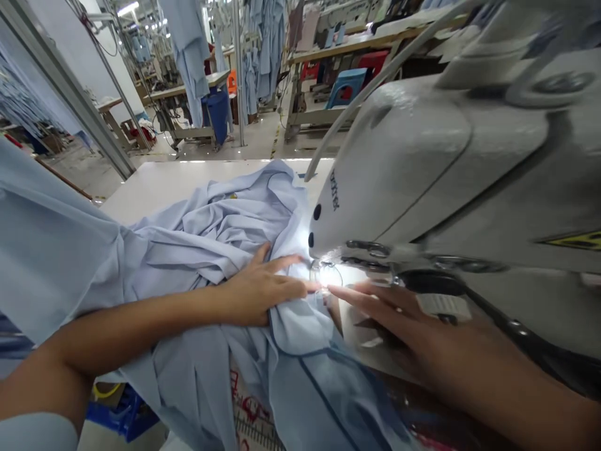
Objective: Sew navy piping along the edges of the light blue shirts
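Note:
A light blue garment point(225, 225) lies bunched over the sewing table and hangs down past its front edge. My left hand point(263, 288) rests on it with fingers spread, the fingertips close to the lit needle area. On the other side of the needle, my right hand point(399, 319) reaches in with its fingers stretched out beneath the head of the white sewing machine point(404, 169). Glare from the machine's lamp hides the needle and the exact spot where the right fingertips meet the cloth. Dark piping runs along a seam of the garment.
The white tabletop point(164, 181) extends behind the garment. More light blue cloth point(42, 232) hangs at the left beside a metal post point(70, 88). Farther back stand a blue bin point(216, 116), a blue stool point(347, 86), work tables and hanging garments. A blue object point(123, 413) sits below left.

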Available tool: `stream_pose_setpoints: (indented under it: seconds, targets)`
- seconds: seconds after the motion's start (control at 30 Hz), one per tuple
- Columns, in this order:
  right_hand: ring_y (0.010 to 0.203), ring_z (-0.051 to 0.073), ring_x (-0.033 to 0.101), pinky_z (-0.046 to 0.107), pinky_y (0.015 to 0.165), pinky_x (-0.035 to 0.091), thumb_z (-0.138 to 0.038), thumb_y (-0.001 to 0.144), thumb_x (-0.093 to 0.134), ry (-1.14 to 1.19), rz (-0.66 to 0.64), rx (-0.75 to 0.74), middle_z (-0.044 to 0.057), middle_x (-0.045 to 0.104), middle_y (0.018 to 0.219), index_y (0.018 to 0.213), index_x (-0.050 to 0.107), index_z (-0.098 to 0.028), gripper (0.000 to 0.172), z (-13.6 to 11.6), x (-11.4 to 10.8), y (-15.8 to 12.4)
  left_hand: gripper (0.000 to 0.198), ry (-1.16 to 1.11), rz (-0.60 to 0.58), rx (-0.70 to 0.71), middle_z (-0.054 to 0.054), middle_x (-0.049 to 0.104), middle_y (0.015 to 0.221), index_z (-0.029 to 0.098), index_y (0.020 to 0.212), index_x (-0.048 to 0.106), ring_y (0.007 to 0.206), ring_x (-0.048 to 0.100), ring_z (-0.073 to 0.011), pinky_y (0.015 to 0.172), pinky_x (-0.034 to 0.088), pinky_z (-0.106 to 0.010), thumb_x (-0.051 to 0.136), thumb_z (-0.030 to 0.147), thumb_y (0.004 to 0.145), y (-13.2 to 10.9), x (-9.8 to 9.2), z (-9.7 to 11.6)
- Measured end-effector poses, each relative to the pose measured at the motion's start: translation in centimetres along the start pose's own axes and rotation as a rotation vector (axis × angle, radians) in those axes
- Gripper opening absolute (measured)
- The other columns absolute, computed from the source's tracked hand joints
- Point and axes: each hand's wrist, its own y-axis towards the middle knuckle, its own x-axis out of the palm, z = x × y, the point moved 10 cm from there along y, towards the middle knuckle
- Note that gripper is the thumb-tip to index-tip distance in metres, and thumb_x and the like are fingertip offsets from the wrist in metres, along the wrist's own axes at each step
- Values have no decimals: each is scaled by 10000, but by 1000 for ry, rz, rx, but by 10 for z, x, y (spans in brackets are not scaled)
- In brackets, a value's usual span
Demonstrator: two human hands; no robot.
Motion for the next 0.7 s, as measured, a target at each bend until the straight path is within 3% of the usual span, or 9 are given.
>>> stream_pose_setpoints:
  seconds: [0.1, 0.2, 0.23, 0.3, 0.37, 0.43, 0.5, 0.57, 0.7]
  targets:
    - [456, 155, 561, 247, 383, 458, -337, 873, 414, 221, -121, 182, 36, 634, 681, 938, 524, -233, 165, -15, -12, -6, 216, -59, 157, 42, -72, 610, 1155, 182, 1033, 502, 1222, 460, -235, 1083, 183, -607, 470, 166, 820, -1, -19, -1]
    - [445, 149, 555, 237, 356, 429, -428, 864, 457, 406, -238, 316, 10, 584, 596, 747, 510, -237, 230, -45, -16, -13, 86, -128, 384, -81, -68, 640, 913, 159, 875, 508, 897, 603, -161, 976, 420, -419, 475, 202, 807, -5, -52, -6]
    - [441, 149, 552, 241, 360, 427, -418, 869, 455, 459, -263, 318, 8, 579, 586, 703, 508, -235, 253, -57, -17, -13, 65, -103, 372, -125, -58, 628, 835, 157, 828, 508, 806, 600, -156, 877, 481, -371, 500, 210, 792, -2, -56, -7]
    - [447, 140, 548, 233, 380, 434, -387, 899, 417, 633, -279, 336, -4, 558, 556, 650, 501, -237, 302, -71, -21, -10, 82, 15, 117, -124, -38, 599, 699, 152, 731, 523, 683, 584, -162, 731, 514, -338, 589, 200, 729, 16, -41, -3]
    - [451, 123, 536, 210, 377, 422, -381, 917, 389, 807, -279, 347, -19, 530, 526, 641, 502, -242, 329, -76, -24, -6, 154, 192, -262, -58, -24, 589, 602, 138, 610, 538, 665, 603, -195, 752, 510, -401, 691, 151, 625, 29, -10, -7]
    - [489, 132, 551, 214, 386, 421, -351, 913, 405, 771, -233, 294, -12, 552, 552, 664, 523, -241, 297, -76, -30, -2, 202, 390, -434, 19, -10, 604, 566, 109, 493, 533, 776, 641, -239, 882, 441, -516, 689, 114, 621, 40, 1, -20]
    - [551, 154, 573, 242, 428, 434, -251, 908, 389, 572, -177, 165, 17, 606, 636, 690, 546, -225, 270, -83, -35, -1, 363, 572, -366, 116, 6, 626, 610, 61, 461, 547, 1001, 604, -247, 981, 316, -552, 455, 135, 804, 54, -11, -26]
    - [572, 164, 565, 266, 470, 436, -139, 892, 357, 418, -160, 48, 28, 622, 679, 705, 550, -205, 277, -98, -31, -3, 508, 669, -282, 222, 13, 643, 702, -3, 560, 587, 1117, 533, -208, 1011, 272, -517, 169, 83, 835, 57, -26, -17]
    - [605, 160, 547, 270, 522, 425, -78, 837, 434, 443, -276, -75, 2, 608, 702, 751, 540, -193, 178, -134, -13, -8, 170, 657, -222, 316, -22, 676, 794, 66, 790, 630, 928, 621, -157, 945, 429, -417, 466, 64, 835, 30, -36, 37]
